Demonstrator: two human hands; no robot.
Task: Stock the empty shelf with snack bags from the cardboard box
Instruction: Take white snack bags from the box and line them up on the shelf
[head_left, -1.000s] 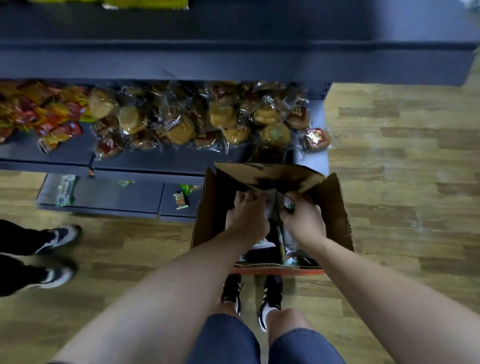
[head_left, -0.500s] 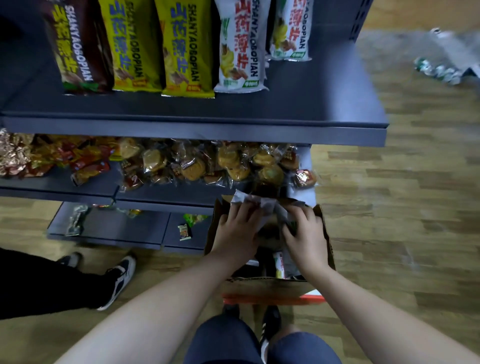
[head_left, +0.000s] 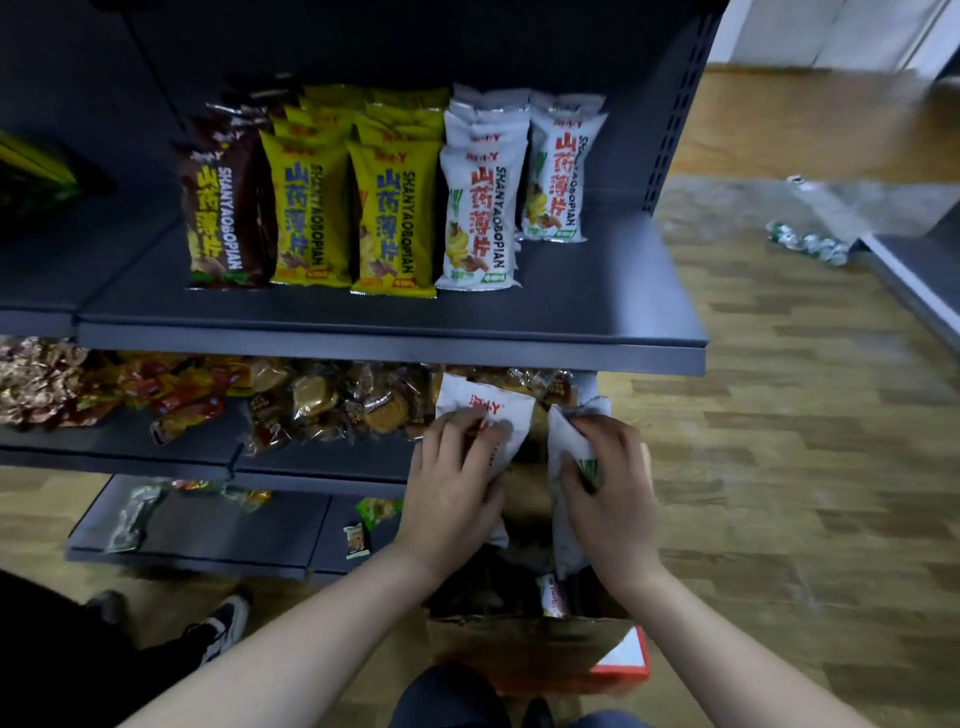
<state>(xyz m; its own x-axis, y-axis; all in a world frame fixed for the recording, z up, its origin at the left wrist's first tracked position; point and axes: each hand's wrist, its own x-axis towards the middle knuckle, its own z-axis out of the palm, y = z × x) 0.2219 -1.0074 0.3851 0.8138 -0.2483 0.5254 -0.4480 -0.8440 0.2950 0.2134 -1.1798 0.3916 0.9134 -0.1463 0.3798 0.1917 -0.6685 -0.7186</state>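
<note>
dim indoor light, soft motion blur, wide-angle bending at edges

**Shop aisle, wood floor, dim light**

Wood-plank floor (head_left: 810, 467), brown mixed tones. Dark grey metal gondola shelving with perforated back panel (head_left: 670, 119). Second grey unit edge (head_left: 914, 280) at right. Pale wall (head_left: 831, 31) at far top right.
</note>
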